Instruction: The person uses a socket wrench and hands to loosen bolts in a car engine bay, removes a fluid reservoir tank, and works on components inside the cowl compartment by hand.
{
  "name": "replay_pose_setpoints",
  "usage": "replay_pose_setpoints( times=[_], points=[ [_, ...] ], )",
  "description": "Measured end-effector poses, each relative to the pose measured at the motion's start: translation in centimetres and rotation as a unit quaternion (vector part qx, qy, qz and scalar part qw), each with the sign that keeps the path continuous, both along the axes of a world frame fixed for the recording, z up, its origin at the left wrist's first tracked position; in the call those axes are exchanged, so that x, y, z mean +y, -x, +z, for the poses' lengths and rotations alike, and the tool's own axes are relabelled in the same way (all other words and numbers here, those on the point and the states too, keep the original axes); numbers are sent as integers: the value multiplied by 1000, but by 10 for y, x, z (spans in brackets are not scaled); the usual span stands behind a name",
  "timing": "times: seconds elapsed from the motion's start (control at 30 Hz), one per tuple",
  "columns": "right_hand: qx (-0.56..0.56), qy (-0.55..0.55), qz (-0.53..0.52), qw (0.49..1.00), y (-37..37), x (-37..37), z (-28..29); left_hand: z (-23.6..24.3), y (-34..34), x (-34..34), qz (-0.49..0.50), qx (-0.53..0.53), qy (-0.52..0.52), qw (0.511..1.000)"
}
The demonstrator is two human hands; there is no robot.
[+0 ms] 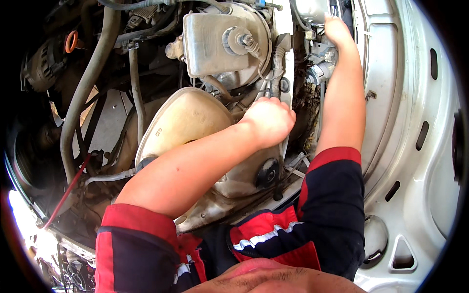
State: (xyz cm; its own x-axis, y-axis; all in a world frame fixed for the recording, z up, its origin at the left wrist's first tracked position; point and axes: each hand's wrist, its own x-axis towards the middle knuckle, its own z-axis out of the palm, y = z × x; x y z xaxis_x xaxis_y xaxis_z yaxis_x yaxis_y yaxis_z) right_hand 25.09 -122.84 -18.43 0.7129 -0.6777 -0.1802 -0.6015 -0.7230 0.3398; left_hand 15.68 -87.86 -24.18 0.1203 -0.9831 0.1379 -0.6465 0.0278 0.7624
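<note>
My left hand [271, 120] is closed in a fist at the pale metal edge of an engine bay's rear wall. Its fingers curl away from view, so what they grip, if anything, is hidden. Beside that forearm sits a beige plastic tank [183, 117]. My right hand [338, 31] reaches far into the recess behind the wall, fingers bent at a light grey part [312, 10] and thin metal rods. Its fingertips are mostly hidden. Just below it, next to the wrist, is a small silver cylindrical motor [320, 72].
A dusty translucent reservoir [215, 49] with a round cap stands ahead of my left hand. Thick hoses [88, 97] and an orange ring handle [72, 42] lie left. A red rod [66, 193] slants at lower left. Silver body panelling [415, 195] with slots lines the right.
</note>
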Motion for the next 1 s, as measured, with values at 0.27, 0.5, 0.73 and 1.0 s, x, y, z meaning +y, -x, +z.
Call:
replay_pose_setpoints(
  times=[0.27, 0.5, 0.73, 1.0],
  points=[
    [-116, -35, 21, 992, -2, 39, 8, 6, -8, -2, -17, 1, -11, 1000],
    [-163, -126, 10, 978, 12, 20, 1, 1, -4, 2, -3, 3, -7, 1000],
    [24, -18, 71, 997, -2, 45, 21, 3, -1, 0, -17, -10, -1, 1000],
    [-38, -133, -109, 984, -16, 46, 25, -1, 1, -1, -33, 5, 9, 999]
  ],
)
